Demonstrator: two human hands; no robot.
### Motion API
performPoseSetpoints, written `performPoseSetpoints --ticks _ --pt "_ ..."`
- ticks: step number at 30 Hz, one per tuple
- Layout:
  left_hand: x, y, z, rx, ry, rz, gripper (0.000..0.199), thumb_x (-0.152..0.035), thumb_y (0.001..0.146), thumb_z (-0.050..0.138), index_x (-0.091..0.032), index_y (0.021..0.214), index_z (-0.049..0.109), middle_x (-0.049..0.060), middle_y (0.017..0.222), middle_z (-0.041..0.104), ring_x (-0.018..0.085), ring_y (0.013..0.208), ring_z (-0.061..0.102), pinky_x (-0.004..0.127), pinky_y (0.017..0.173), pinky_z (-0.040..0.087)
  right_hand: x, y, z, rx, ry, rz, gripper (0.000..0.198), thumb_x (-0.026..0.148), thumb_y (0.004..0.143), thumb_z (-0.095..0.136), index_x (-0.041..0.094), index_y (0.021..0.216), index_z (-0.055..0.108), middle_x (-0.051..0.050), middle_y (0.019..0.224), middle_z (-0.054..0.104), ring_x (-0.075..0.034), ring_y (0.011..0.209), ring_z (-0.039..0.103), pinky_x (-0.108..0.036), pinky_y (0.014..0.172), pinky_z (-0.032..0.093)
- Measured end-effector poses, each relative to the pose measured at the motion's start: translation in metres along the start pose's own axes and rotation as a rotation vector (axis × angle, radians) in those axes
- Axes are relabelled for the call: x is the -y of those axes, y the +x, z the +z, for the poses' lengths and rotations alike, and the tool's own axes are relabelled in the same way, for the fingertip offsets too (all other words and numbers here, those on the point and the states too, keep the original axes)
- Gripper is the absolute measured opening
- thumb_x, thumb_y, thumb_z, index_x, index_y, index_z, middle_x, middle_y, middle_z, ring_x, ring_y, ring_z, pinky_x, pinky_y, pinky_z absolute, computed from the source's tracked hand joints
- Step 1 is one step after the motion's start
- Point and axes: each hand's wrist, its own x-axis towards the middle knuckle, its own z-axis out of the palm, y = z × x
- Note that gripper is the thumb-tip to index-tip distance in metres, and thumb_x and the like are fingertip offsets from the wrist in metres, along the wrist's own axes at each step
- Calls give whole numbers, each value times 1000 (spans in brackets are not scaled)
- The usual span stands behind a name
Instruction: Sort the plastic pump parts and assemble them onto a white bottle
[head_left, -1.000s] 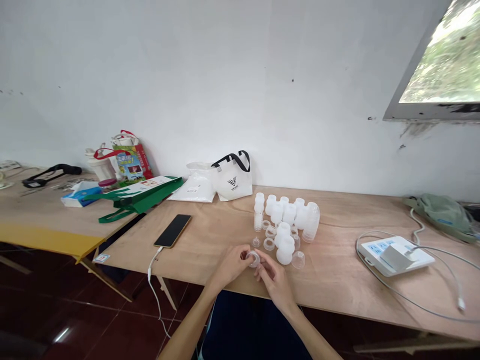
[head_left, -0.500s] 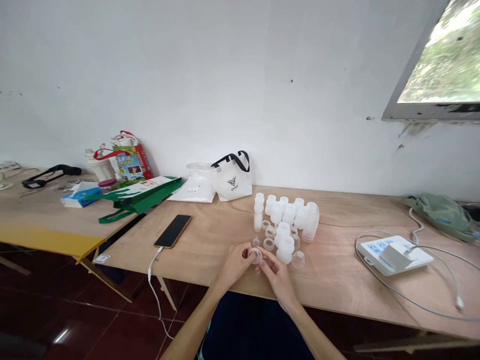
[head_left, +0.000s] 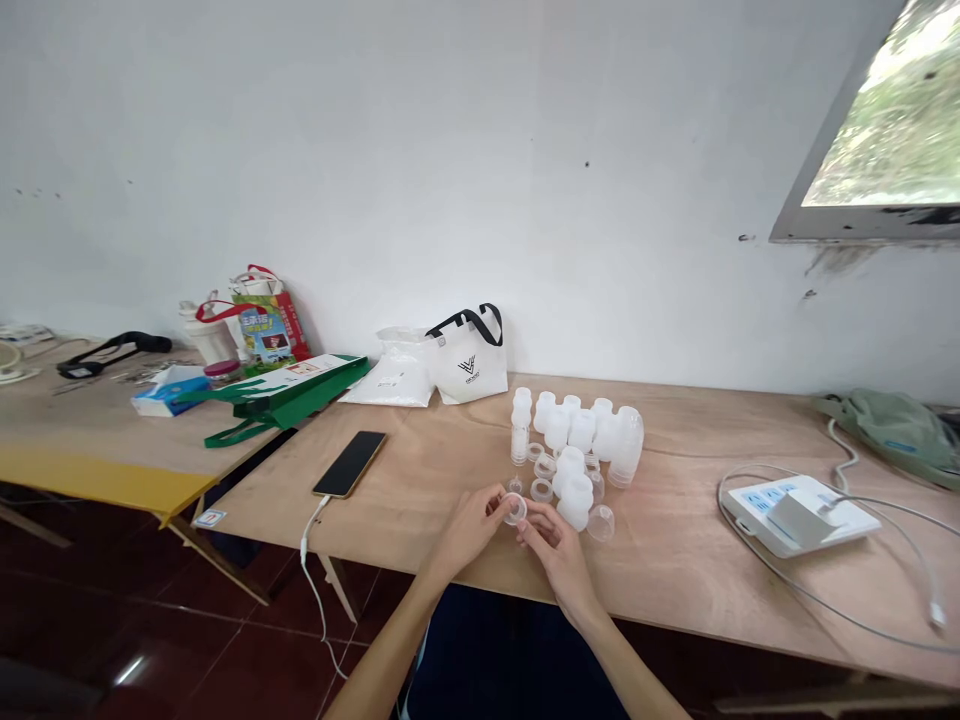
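Observation:
Between my two hands, near the table's front edge, is a small translucent plastic ring [head_left: 515, 509]. My left hand [head_left: 471, 525] pinches its left side between thumb and fingers. On its right side, my right hand [head_left: 555, 545] has its curled fingertips against the ring. Just beyond my hands lie several loose plastic rings, one of them a clear ring [head_left: 541, 490]. White plastic bottles [head_left: 575, 500] stand close to my right hand, with a clear cap [head_left: 601, 523] beside them. More white bottles [head_left: 581, 428] are grouped farther back, next to a stack of clear cups [head_left: 626, 445].
A phone [head_left: 349, 464] on a white cable lies to the left. White bags [head_left: 471, 365] lean at the wall. A power strip [head_left: 802, 512] with looping cables sits on the right, near a green cloth cap [head_left: 892, 430]. A second table [head_left: 97, 440] adjoins on the left.
The ring is turned slightly so its round opening faces me more. My hands stay in nearly the same place; the whole view has shifted slightly.

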Motion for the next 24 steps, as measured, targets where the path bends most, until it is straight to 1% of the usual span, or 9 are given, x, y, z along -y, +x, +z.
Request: performPoseSetpoints --ticks 4,6,9,11,13,17,19,22,24 --pt "7 5 4 -30 18 -10 44 -52 95 48 -18 68 55 -4 63 49 13 62 44 26 60 29 -1 0 1 -12 -49 -34 39 53 86 73 24 111 73 -5 87 75 -24 86 69 -36 81 54" --pt "3 4 7 -72 54 -35 40 -48 94 50 -18 68 55 -4 62 49 13 61 44 26 59 28 -3 0 0 -12 -42 -40 40 53 88 71 24 115 72 -6 95 76 -24 88 69 -36 83 54" --pt "-8 0 8 -124 69 -40 36 -44 94 52 -18 70 54 -5 61 49 12 60 46 26 60 29 -7 0 -1 -40 -19 -38 42 54 90 67 26 122 71 -7 107 76 -22 84 67 -36 83 53" --pt "-14 -3 7 -89 38 5 36 -45 96 49 -18 72 54 -4 64 51 13 62 48 25 61 31 -8 0 -2 -77 -4 -28 44 55 91 65 27 125 71 -6 112 75 -21 81 65 -35 79 53" --pt "-17 -5 4 -18 14 35 40 -49 98 46 -18 74 56 -4 66 54 13 64 49 25 60 32 -9 0 -1 -97 -4 -12 45 56 90 66 27 124 72 -6 109 76 -21 79 64 -34 75 53" --pt "-16 -7 -3 58 85 -3 46 -55 98 45 -18 71 56 -3 67 55 13 64 48 26 60 32 -10 2 0 -89 -74 -17 42 57 90 65 26 117 76 -6 97 77 -20 70 62 -33 66 51" --pt "-16 -8 -5 76 119 -20 45 -55 97 46 -18 72 54 -3 68 55 14 65 48 26 61 31 -12 2 0 -88 -106 -43 41 57 91 64 25 114 77 -6 99 77 -22 75 64 -34 69 52" --pt "-17 -10 -8 118 129 -10 42 -54 99 44 -20 77 54 -4 70 56 14 66 49 26 60 31 -13 1 0 -87 -136 -70 38 55 92 63 24 110 77 -7 101 77 -26 89 67 -36 80 53" --pt "-19 -12 -9 149 150 2 40 -51 100 42 -20 78 55 -3 71 57 14 66 50 26 60 29 -13 0 1 -89 -159 -74 36 54 93 63 24 107 78 -8 101 77 -26 92 67 -37 84 53"
